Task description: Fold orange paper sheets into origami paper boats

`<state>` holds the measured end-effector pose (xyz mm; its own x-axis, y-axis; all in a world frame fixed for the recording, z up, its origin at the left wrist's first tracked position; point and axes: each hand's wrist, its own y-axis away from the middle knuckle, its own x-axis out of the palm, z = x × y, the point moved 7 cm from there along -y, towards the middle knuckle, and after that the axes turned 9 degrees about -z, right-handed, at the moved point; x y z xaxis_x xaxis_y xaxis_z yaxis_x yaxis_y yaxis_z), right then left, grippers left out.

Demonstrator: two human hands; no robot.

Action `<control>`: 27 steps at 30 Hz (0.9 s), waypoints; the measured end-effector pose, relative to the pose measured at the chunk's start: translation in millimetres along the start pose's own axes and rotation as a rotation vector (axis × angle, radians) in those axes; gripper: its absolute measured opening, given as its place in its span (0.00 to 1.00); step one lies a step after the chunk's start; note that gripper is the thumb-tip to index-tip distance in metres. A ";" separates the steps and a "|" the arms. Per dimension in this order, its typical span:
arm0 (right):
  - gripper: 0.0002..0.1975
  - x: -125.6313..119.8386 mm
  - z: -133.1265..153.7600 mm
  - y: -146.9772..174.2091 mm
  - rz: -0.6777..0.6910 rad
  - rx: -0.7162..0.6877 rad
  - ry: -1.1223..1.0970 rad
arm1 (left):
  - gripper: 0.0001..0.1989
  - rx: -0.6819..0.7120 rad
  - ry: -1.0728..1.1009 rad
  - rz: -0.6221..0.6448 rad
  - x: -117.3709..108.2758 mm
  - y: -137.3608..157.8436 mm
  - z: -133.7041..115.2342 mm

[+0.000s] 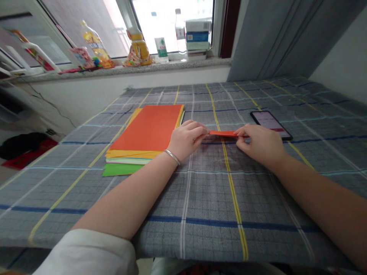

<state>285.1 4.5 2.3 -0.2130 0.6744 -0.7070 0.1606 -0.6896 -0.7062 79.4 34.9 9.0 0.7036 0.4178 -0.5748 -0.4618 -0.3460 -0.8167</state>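
Orange strip (pixel 223 133) pinched here between my left hand (pixel 188 137) and right hand (pixel 259 144), bottle label (pixel 180 32) at its eleven o'clock, too blurred to read, phone (pixel 272 121) at three, coloured sheets (pixel 147 128) at nine

Head camera (facing forward, down)

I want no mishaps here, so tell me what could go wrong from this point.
The narrow orange strip, pinched by the left hand and right hand, might crease or tear if pulled. The right hand, near the phone, could nudge it. The left hand, beside the uneven paper stack, might shift its sheets.
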 end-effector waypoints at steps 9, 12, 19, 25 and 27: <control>0.08 5.6 -20.0 0.1 0.046 0.177 -0.071 | 0.06 -0.161 0.085 -0.041 -1.2 1.6 23.2; 0.07 7.0 -23.8 0.4 0.050 0.209 -0.087 | 0.05 -0.185 0.076 -0.056 -0.8 2.2 27.0; 0.05 5.1 -26.4 1.9 0.055 0.314 -0.128 | 0.04 -0.373 0.065 -0.092 0.3 7.2 36.6; 0.03 15.8 -41.4 6.9 -0.007 0.463 -0.341 | 0.07 -0.561 0.105 -0.085 0.7 13.6 44.6; 0.03 28.4 -46.3 8.3 -0.008 0.548 -0.570 | 0.10 -0.604 0.139 -0.087 1.7 16.0 47.2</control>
<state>325.0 30.2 -25.4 -0.6970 0.5428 -0.4685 -0.3092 -0.8171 -0.4865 47.7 69.7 -7.4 0.8076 0.3666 -0.4619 -0.0412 -0.7463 -0.6644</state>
